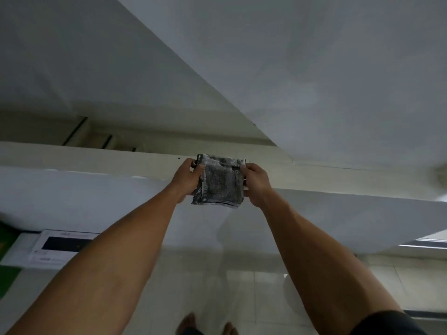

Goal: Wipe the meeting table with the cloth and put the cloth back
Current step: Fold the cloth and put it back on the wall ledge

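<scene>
Left hand (185,176) & right hand (257,181) each pinch a side of the cloth (220,181), held up w/ both arms outstretched, clear of any surface. Cloth is folded square, grey, nubbly terry w/ frayed layered edges. Behind it a cream ledge (96,157) runs across; white slab (314,68) slants above. Glossy tile floor (242,286) below, bare feet (191,322) at bottom edge.

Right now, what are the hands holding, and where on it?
Both hands hold the folded grey cloth: the left hand grips its left edge, the right hand its right edge, out in front of the person.
</scene>
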